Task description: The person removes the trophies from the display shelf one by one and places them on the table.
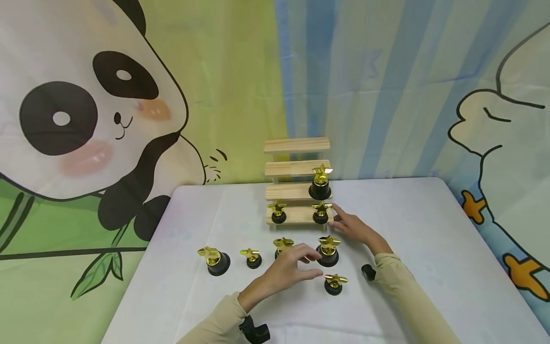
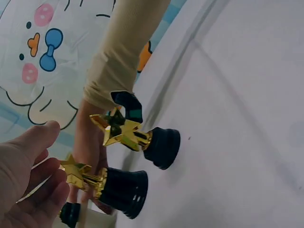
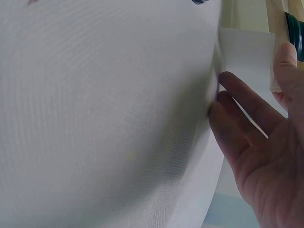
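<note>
My left hand [image 1: 289, 267] hovers over the white table, holding nothing, its thumb apart from its loosely bent fingers. Nearest to its fingertips stands a large gold star trophy [image 1: 328, 258] on a black base; a smaller star trophy [image 1: 333, 287] is nearer me. Another trophy [image 1: 282, 242] is partly hidden behind this hand. My right hand [image 1: 353, 227] is at the right end of the wooden tiered rack [image 1: 296, 192], fingers extended. In the right wrist view its thumb lies by the shelf end, near a small trophy's dark base [image 3: 295, 35], and its fingertips reach the tablecloth.
On the rack's lowest step stand two small trophies, one left [image 1: 279, 217] and one right [image 1: 320, 217]; a large trophy [image 1: 320, 190] is one step higher. A large trophy [image 1: 218, 263] and a small one [image 1: 254, 261] stand at the table's left. A printed curtain [image 1: 240, 95] hangs behind.
</note>
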`<state>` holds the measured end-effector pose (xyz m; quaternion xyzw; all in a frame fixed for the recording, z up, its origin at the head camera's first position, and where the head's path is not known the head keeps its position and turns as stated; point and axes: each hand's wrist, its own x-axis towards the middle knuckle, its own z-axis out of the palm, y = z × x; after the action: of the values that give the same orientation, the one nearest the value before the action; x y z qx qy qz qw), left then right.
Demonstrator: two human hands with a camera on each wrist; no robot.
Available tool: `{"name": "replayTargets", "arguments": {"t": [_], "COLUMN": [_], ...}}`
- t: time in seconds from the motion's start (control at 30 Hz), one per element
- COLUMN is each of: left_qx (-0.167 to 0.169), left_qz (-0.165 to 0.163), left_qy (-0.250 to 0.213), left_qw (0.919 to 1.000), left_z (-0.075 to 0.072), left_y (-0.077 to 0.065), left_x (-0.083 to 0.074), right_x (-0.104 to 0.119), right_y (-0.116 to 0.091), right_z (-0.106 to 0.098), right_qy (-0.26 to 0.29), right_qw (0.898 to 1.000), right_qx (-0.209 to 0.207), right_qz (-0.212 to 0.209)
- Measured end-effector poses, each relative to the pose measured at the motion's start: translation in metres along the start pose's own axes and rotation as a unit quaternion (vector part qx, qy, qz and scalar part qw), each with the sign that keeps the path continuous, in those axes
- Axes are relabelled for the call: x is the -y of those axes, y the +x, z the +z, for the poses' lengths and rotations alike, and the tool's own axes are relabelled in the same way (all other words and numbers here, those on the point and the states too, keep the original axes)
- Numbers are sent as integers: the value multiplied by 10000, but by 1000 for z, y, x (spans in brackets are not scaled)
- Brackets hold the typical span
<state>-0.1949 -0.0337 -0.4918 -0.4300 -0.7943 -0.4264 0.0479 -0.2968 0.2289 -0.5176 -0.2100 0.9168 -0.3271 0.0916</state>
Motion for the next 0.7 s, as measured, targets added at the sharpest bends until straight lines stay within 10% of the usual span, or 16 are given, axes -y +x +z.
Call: {"name": "replayTargets", "arguments": {"t": [0.17,0.43,0.7], "left_qx": [-49,-174,436], "left_qz": [125,611,-452], "left_qy": [15,898,1364], "left_qw": [9999,9939,9887], "left_z": [-39,-126,-133], "left_y": [27,130,185], "left_x": [-11,-1,42], "right_x": [-1,-2,-3], "right_y": [-1,-2,1], "right_z": [2,0,1], "right_qy": [10,-42,-7], "right_qw": [10000,10000,10000], "right_qx": [26,-39,34], "right_qz": [-25,-8,-20]}}
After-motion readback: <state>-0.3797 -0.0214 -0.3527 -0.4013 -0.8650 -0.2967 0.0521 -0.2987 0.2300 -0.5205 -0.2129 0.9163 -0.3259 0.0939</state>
